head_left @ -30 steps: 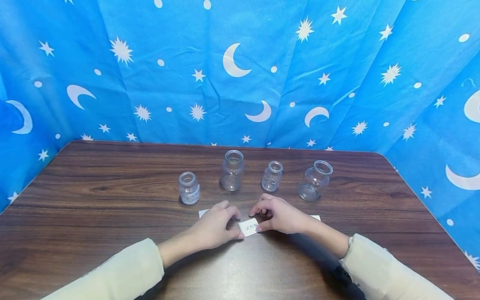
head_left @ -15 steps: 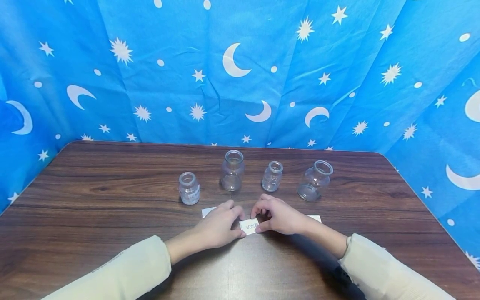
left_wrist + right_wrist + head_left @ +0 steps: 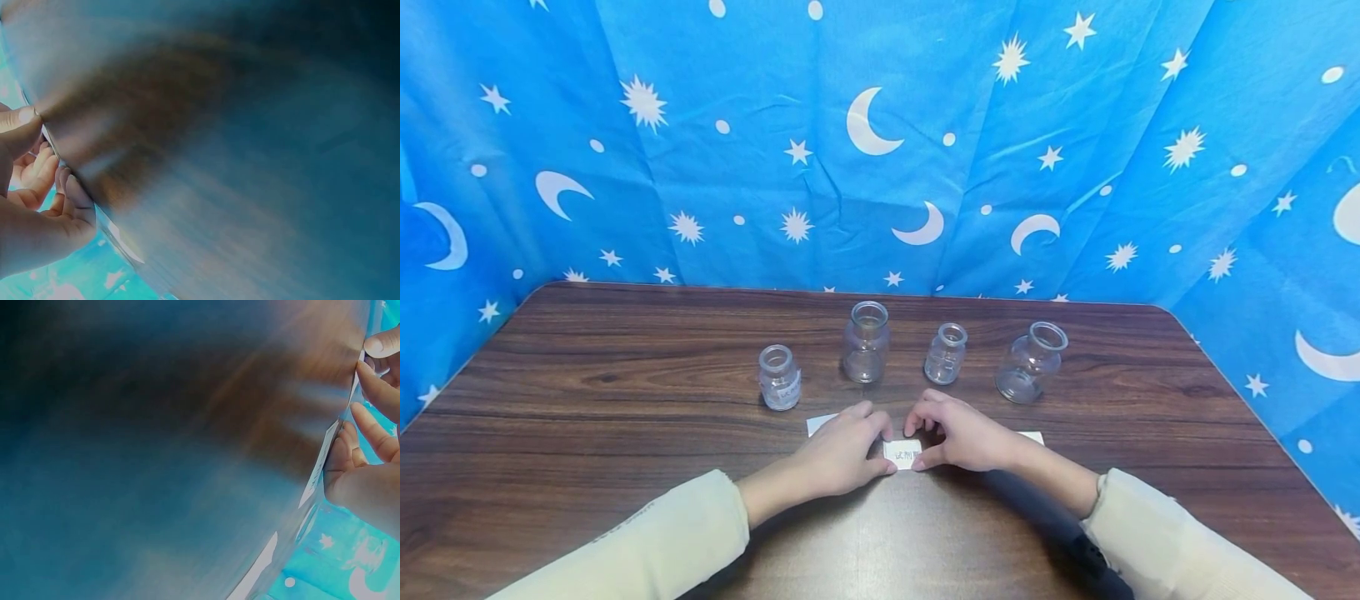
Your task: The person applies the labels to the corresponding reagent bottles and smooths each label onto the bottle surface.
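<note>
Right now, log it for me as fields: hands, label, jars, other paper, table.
Left hand: thumb at white label's lower left corner
Right hand: thumb at its right edge
Label: printed, between both hands
Jars: four, clear glass, standing, open-mouthed; leftmost jar labelled
Other paper: white, partly hidden behind each hand or wrist
Table: dark wood grain

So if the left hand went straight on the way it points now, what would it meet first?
Most likely the right hand, whose fingers face the left hand across the white card; exact heights are hard to judge from the head view, so that's only my best reading.
</note>
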